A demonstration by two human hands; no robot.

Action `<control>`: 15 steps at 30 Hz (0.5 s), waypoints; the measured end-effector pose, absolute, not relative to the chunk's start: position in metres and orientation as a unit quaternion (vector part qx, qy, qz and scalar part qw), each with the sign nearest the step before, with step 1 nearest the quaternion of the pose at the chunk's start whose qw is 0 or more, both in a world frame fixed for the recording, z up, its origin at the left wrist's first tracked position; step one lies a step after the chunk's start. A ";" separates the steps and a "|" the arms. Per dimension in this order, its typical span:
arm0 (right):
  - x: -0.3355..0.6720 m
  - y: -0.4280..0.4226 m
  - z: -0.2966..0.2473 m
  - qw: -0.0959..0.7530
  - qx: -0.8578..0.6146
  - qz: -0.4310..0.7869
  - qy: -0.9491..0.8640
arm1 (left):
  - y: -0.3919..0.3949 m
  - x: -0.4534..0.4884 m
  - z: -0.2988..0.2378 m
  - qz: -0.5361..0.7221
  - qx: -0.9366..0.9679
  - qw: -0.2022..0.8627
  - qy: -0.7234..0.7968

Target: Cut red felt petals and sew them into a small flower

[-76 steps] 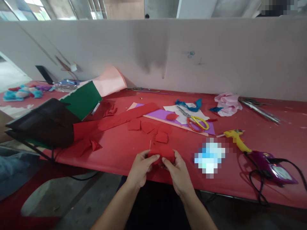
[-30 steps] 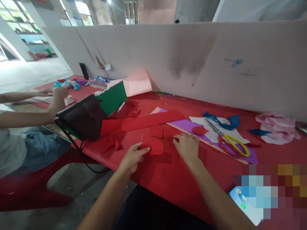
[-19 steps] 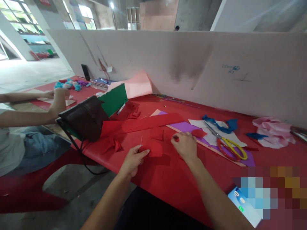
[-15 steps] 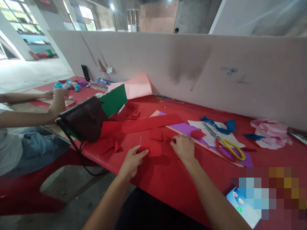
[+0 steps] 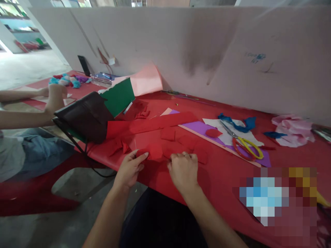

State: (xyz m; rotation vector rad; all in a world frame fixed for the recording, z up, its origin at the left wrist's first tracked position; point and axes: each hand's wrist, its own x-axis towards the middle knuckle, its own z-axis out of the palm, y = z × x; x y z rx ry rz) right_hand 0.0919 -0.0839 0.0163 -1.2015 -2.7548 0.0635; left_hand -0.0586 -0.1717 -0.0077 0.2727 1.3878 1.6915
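Observation:
My left hand (image 5: 130, 168) is closed in a pinch on a rounded red paper piece (image 5: 153, 151). A thin, pale wire or stick (image 5: 135, 144) pokes up beside its fingers. My right hand (image 5: 183, 170) is closed, knuckles up, just to the right. At its fingertips is the edge of another red paper piece (image 5: 167, 152), partly covered by the hand. More red cut pieces lie around, among them a small square (image 5: 168, 133) and a rounded one (image 5: 213, 133). Behind them stretches a long red paper strip (image 5: 152, 124).
Scissors (image 5: 241, 140) with red and yellow handles lie on white and purple sheets at the right. Blue scraps and crumpled pink paper (image 5: 293, 131) are beyond. A dark brown bag (image 5: 82, 117) and green board (image 5: 120, 98) stand left, near another person's arms (image 5: 31, 115). A wall backs the red table.
My right hand has moved left and nearer, closer to my left hand. My left hand has shifted slightly left, still pinching the red paper. The camera view has tilted down.

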 end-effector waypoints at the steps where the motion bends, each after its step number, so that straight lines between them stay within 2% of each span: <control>1: 0.095 -0.088 0.012 0.071 -0.409 0.046 -0.909 | -0.175 -0.060 -0.007 0.675 0.115 0.453 0.571; 6: 0.118 -0.080 0.006 0.125 -0.462 0.114 -0.871 | -0.183 -0.061 -0.003 0.627 0.126 0.446 0.626; 11: 0.107 -0.062 0.002 0.104 -0.469 0.077 -0.873 | -0.185 -0.054 0.003 0.634 0.131 0.435 0.626; 15: 0.095 -0.057 -0.006 0.099 -0.470 0.107 -0.871 | -0.189 -0.052 0.009 0.641 0.102 0.429 0.628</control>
